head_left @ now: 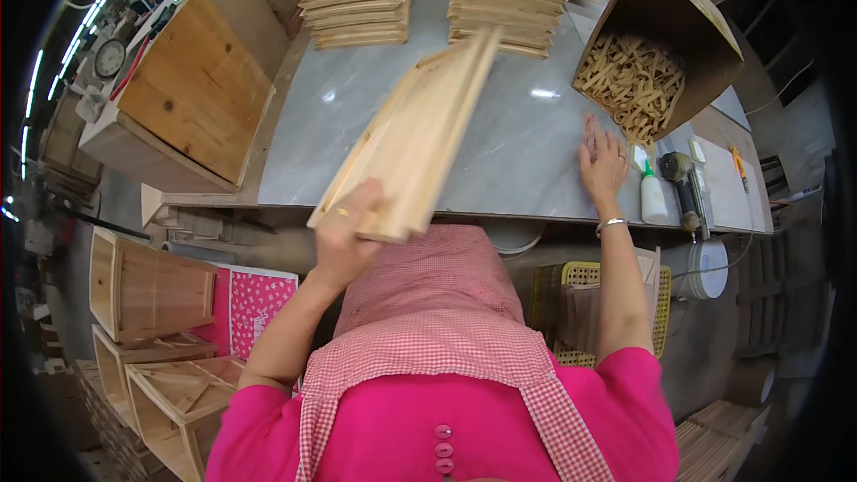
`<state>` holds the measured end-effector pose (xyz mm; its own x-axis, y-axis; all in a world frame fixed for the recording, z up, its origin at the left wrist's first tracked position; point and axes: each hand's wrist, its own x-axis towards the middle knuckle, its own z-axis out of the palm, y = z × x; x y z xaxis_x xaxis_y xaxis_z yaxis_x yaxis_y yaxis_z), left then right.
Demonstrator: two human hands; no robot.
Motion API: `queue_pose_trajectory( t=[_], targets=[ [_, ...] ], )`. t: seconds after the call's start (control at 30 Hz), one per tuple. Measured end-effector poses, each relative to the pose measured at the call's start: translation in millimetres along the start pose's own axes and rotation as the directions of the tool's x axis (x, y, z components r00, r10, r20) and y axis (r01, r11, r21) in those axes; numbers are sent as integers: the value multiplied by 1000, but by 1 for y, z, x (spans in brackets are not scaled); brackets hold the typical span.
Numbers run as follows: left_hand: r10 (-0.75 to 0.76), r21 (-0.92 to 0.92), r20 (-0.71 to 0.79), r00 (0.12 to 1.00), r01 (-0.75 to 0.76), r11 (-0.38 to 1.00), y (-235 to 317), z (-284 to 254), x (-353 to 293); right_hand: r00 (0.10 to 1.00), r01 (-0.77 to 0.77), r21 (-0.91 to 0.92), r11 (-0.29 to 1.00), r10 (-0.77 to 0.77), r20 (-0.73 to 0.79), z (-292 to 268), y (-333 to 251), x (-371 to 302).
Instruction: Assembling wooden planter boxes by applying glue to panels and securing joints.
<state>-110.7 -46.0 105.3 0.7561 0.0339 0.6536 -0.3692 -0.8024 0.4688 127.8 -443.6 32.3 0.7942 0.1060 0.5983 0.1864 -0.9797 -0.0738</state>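
My left hand (346, 236) is closed round the near end of a pale wooden panel (402, 152) with raised long edges. The panel is tilted over the table's front edge, its far end slightly blurred and in front of the stacks. My right hand (604, 163) lies flat on the grey table (527, 156), fingers stretched out and holding nothing. Just beyond it, a tipped cardboard box (705, 62) holds many thin wooden strips (634, 80). A white glue bottle (653, 198) with a green cap and a nail gun (683, 183) are to the right of that hand.
Two stacks of wooden panels (357, 0) (504, 0) stand at the back. A large wooden box (201, 89) borders the table on the left. Below are wooden crates (147, 286) at left and a yellow basket (662, 312) at right. A white bucket (710, 270) stands further right.
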Motion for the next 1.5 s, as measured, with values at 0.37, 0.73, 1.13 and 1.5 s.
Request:
queue_pose_trajectory(
  t=[0.37, 0.73, 1.13, 1.5],
  targets=[
    [-915, -930, 246, 320, 344, -130, -36, -59, -29, 741, 534, 582, 613, -671, 26, 0, -210, -58],
    [-825, -842, 501, 262, 367, -395, -52, 11, -74, 959, 62, -180, 982, -8, 283, 30, 34, 5],
    [-815, -719, 546, 195, 608, -336, -20, 34, -48, 959, 211, 417, 884, -269, 87, 97, -113, 115],
    [-824, -723, 520, 223, 629, -286, -9, 11, -58, 954, 71, 456, 887, -194, 229, 49, -215, 119]
  ],
)
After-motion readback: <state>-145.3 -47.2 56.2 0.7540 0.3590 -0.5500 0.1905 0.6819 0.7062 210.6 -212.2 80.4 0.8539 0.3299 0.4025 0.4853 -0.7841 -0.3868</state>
